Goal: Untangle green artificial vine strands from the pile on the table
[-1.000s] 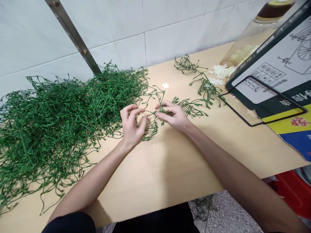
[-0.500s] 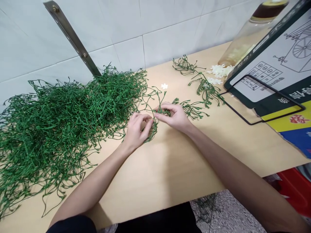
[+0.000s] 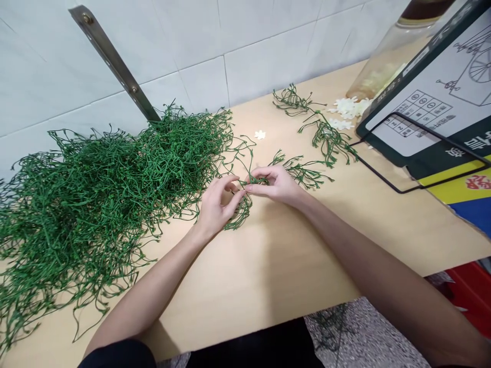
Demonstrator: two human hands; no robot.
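Note:
Over the middle of the table, my left hand (image 3: 218, 205) and my right hand (image 3: 275, 184) meet at the fingertips. Both pinch thin green artificial plant stems. A curled bunch of green stems (image 3: 241, 212) hangs below and behind my left fingers, and another sprig (image 3: 303, 171) spreads out behind my right hand. To the left lies a big tangled heap of green artificial stems (image 3: 115, 189), its loose strands reaching close to my left hand. Beyond my hands rests a single white plastic flower (image 3: 260, 134). My fingers partly hide the exact point where the stems are gripped.
More green sprigs (image 3: 326, 140) lie at the back right beside a pile of white flowers (image 3: 347, 112). A clear jar (image 3: 378, 71) and a printed box (image 3: 429, 110) with a black wire frame (image 3: 401, 192) stand at the right. A metal bracket (image 3: 115, 64) is on the tiled wall.
My fingertips have come closer together, the left hand shifting slightly right. An upright strand near my right fingers has dropped lower. The camera view has shifted slightly.

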